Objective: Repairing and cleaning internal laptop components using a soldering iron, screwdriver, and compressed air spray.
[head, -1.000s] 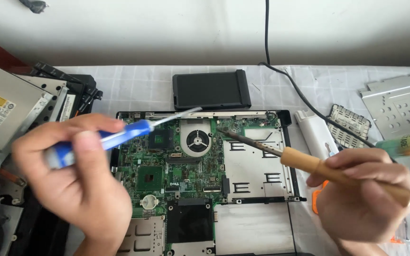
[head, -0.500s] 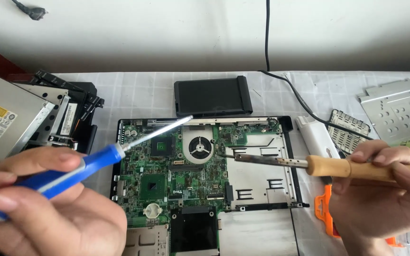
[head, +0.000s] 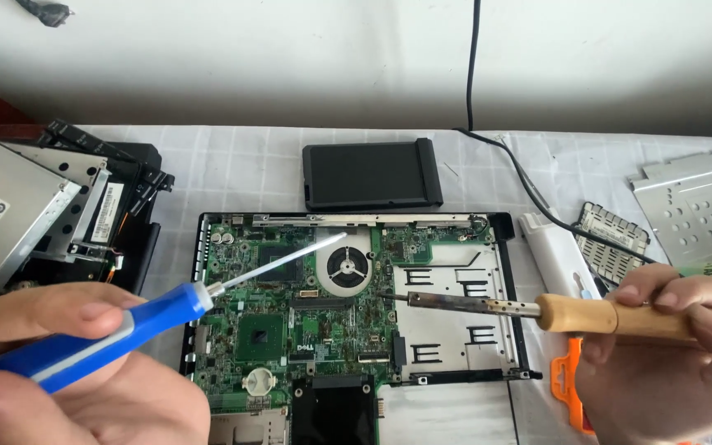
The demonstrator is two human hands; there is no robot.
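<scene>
— White checked cloth covers the table, with a pale wall behind. What sits at the left edge?

— A stack of drive parts, silver and black, against the left edge. Just below it the left hand is wrapped around the blue handle of a screwdriver, fingers curled over the top, thumb underneath.

— Which way does that tool point?

— Up and to the right. Its shaft runs from the handle at the lower left toward the fan, and the tip ends just short of the fan's upper left rim, over the board.

— And the board itself?

— It lies open in the laptop shell at the middle of the table, long side running left to right, between the two hands. A black battery lies beyond it, toward the far edge.

— Now the right side.

— The right hand grips the wooden handle of a soldering iron, fingers closed over it. Its long axis is almost level, pointing left, with the dark tip just right of and below the fan, over the board's middle. I cannot tell whether it touches.

— Which tip is nearer the fan?

— Both are close; the screwdriver comes in from the upper left, the iron from the lower right, so the two shafts converge on the fan from opposite sides. A metal plate lies near the right edge, and a black cable runs to the far edge.
</scene>
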